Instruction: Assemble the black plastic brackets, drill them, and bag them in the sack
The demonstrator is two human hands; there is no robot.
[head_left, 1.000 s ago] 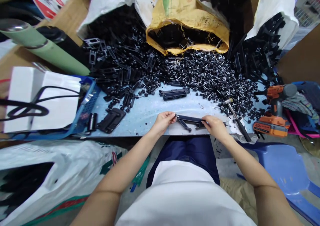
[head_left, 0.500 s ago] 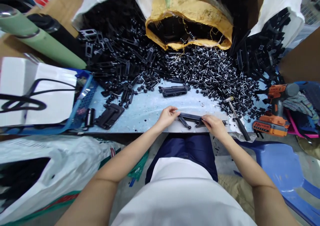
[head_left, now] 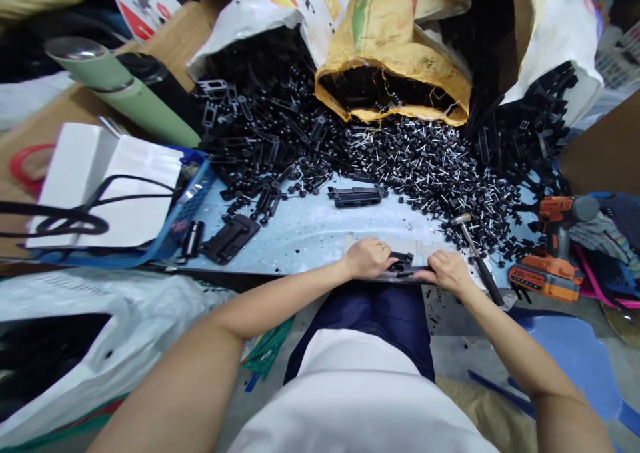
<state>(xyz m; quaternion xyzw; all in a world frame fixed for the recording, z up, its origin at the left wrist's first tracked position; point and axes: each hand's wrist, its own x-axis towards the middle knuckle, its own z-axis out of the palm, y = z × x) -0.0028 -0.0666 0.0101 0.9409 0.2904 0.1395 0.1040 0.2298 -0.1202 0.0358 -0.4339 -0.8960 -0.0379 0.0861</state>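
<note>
At the table's front edge, my left hand (head_left: 369,257) is closed, its thumb pressed on one end of black plastic parts (head_left: 404,259). My right hand (head_left: 449,271) is curled in a fist around the other end, thumb stretched along it. The parts lie low over the edge, and the fingers hide much of their shape. Behind them rests a folded black plastic assembly (head_left: 357,197). A hammer (head_left: 475,256) lies just right of my right hand, head toward the pile of black pins with metal shafts (head_left: 425,159).
Black plastic pieces (head_left: 260,133) are heaped behind, below a yellow sack (head_left: 395,26). An orange cordless drill (head_left: 555,246) stands at the right. A blue basket (head_left: 200,193), a black cylinder (head_left: 193,239) and a black flat bracket (head_left: 231,238) are at the left. A blue plastic chair (head_left: 565,353) stands lower right.
My hands have come down to the table's front edge, the left moving right. The long black bar held between my fingertips is now mostly covered by my closed hands. The view has tilted up.
</note>
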